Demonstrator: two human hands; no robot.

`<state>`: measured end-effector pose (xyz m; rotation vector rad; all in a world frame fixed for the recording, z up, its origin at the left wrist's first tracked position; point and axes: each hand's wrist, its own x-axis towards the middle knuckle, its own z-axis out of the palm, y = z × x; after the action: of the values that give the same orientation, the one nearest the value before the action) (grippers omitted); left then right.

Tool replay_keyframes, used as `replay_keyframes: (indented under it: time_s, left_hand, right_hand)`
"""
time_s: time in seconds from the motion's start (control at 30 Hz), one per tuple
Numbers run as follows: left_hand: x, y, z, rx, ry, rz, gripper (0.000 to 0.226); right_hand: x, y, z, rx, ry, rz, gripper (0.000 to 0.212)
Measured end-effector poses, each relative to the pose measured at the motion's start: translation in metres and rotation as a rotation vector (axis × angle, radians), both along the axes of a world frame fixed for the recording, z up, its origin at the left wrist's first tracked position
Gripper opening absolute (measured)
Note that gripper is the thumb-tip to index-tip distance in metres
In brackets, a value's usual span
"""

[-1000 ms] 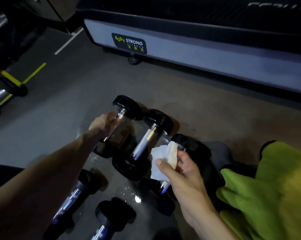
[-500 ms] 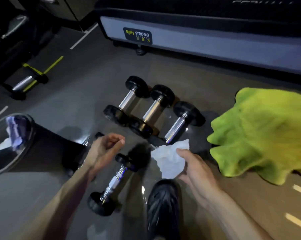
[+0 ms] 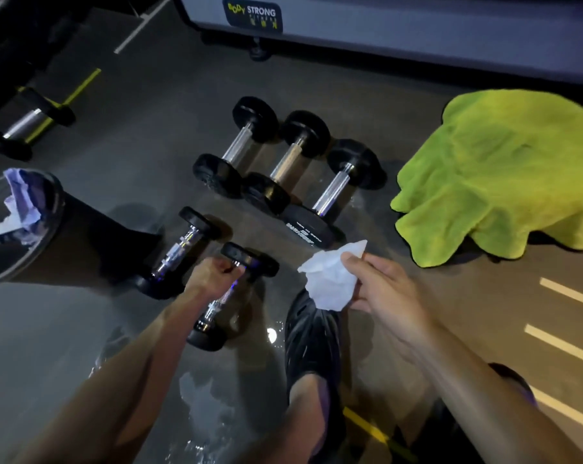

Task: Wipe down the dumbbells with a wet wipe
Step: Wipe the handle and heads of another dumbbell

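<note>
The left hand (image 3: 216,274) curls its fingers around the chrome handle of the nearest dumbbell (image 3: 231,298), gripping it just below its far black head. The right hand (image 3: 380,289) pinches a crumpled white wet wipe (image 3: 332,279) between thumb and fingers, holding it in the air to the right of the gripped dumbbell and apart from it.

A second small dumbbell (image 3: 174,252) lies just to the left of the gripped dumbbell, roughly parallel to it. Beyond the gripped dumbbell, three larger dumbbells (image 3: 292,164) lie side by side in a row, their black heads touching or nearly so. A black shoe (image 3: 312,333) rests on the floor (image 3: 142,135) right of the gripped dumbbell, directly under the wipe. Wet patches shine on the floor near the gripped dumbbell.

Left of the gripped dumbbell stands a black bin (image 3: 82,242) with crumpled wipes inside its rim. Well to the right of it a bright green towel (image 3: 494,172) lies draped in a heap. Far beyond it runs the grey base of a machine (image 3: 417,28) with a "BODY STRONG" label (image 3: 253,15). Another dumbbell (image 3: 25,123) lies at the far left edge, well away from the gripped one.
</note>
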<state>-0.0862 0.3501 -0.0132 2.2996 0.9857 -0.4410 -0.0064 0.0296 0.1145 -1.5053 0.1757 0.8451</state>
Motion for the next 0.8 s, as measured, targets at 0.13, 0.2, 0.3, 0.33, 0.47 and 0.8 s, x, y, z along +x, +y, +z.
replay_keyframes:
  time_s: [0.13,0.2,0.3,0.33,0.47,0.8]
  left_hand:
    - [-0.002,-0.001,-0.007,-0.039,-0.021,0.052,0.039]
    - [-0.004,-0.001,-0.011,-0.079,-0.041,0.087,0.038]
    - [-0.007,-0.008,-0.011,-0.131,-0.119,0.093,0.032]
    - [-0.008,-0.013,-0.007,-0.157,-0.160,0.099,0.025]
    - [0.008,-0.047,0.037,-0.404,-0.394,0.258,0.017]
    - [0.143,-0.160,0.224,-0.638,-0.987,-0.021,0.038]
  right_hand:
    - [0.005,0.000,0.003,0.008,0.014,-0.030,0.024]
    - [0.009,-0.001,0.003,0.015,0.005,-0.055,0.026]
    - [0.017,-0.008,0.006,0.025,-0.022,-0.085,0.025]
    - [0.021,-0.013,0.007,0.033,-0.037,-0.104,0.025]
    - [0.037,-0.024,0.028,0.101,-0.158,-0.143,0.029]
    - [0.082,-0.099,0.093,0.116,-0.454,-0.447,0.027]
